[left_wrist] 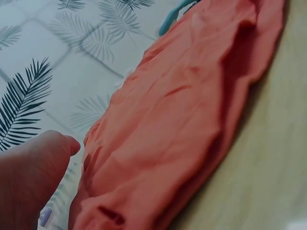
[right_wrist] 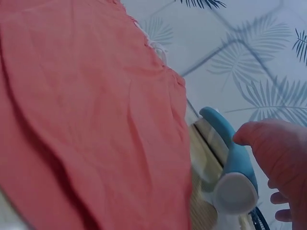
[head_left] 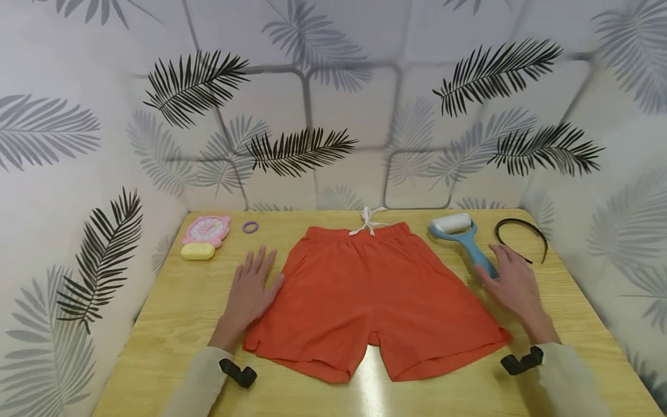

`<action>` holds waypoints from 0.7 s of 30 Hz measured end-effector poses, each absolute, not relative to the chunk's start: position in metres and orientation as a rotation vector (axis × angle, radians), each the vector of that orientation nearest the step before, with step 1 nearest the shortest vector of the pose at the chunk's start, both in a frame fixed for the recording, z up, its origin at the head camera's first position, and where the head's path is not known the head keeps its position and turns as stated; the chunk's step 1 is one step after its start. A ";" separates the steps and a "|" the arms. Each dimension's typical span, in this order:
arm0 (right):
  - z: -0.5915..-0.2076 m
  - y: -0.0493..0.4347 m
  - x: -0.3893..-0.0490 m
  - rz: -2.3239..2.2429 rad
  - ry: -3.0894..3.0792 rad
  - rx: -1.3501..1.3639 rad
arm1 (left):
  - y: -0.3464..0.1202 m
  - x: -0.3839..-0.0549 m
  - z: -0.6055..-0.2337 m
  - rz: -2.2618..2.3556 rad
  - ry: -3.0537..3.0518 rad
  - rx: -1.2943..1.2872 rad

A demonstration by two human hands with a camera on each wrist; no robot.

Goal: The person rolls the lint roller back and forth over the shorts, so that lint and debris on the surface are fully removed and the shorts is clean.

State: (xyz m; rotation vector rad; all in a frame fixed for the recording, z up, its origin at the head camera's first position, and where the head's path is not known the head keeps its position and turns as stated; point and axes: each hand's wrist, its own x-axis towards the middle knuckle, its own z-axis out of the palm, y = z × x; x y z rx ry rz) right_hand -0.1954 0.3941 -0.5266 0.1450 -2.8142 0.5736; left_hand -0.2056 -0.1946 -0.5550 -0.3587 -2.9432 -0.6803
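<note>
Orange-red shorts (head_left: 359, 289) lie spread on the table, waistband at the far side, a white drawstring (head_left: 367, 221) tied in a bow. My left hand (head_left: 251, 289) is beside their left edge, fingers extended and holding nothing; the left wrist view shows part of that hand (left_wrist: 36, 172) near the cloth. On the right, my right hand (head_left: 513, 286) is by the handle of a blue lint roller (head_left: 473, 249) with a white roll. Its fingers look loosely extended. In the right wrist view the thumb overlaps the lint roller (right_wrist: 235, 163); whether it touches is unclear.
A pink clock (head_left: 207, 230) with a yellow base lies at the far left, and a purple hair tie (head_left: 250, 227) is right of it. At the far right is a black headband (head_left: 542, 234). Leaf-patterned walls (head_left: 344, 104) border the wooden table (head_left: 161, 347).
</note>
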 end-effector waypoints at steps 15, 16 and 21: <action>-0.530 0.367 -0.235 0.716 -2.999 -0.074 | -0.174 -0.179 -0.556 -0.778 -2.889 -0.486; -0.531 0.368 -0.236 0.723 -3.005 -0.083 | -0.173 -0.177 -0.556 -0.773 -2.884 -0.492; -0.528 0.368 -0.241 0.773 -3.013 -0.130 | -0.172 -0.169 -0.556 -0.799 -2.877 -0.505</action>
